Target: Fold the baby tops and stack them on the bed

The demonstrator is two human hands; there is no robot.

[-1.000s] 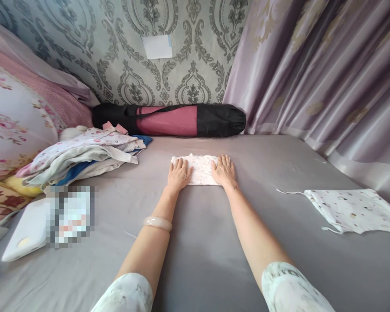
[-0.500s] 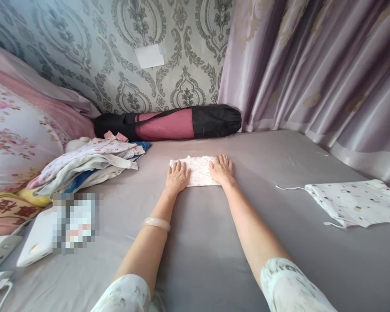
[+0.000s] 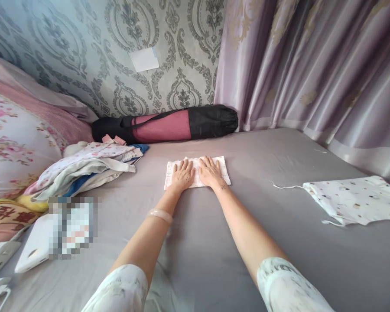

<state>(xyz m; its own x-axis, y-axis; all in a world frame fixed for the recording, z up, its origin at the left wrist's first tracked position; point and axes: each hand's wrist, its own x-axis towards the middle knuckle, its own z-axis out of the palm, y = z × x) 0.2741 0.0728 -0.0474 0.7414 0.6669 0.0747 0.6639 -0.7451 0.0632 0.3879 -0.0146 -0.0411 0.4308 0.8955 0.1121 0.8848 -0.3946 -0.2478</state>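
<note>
White printed cloth, folded into a flat rectangle, lies at the centre of the frame. The person's hands sit closer together than in the earlier frame: the left hand now leaves the cloth's left end uncovered, the right hand its right end. Each lies palm down, fingers extended and slightly spread, resting on the fabric without gripping it.

Counted from left to right, there are one floral pillow at the left edge, one power strip at lower left, one flat white object near it, one heap of clothes at mid left, one paper at upper centre-left, one bracelet at lower centre, one rolled mat above the hands, and one spotted garment at the right edge with two cord ends.

The heap is soft, crumpled and layered; the bracelet is a smooth pale ring; the mat is a long cylinder, ribbed pink between black sections. Grey sheet spreads smoothly, faintly creased, and glossy lilac curtain hangs pleated at upper right.
</note>
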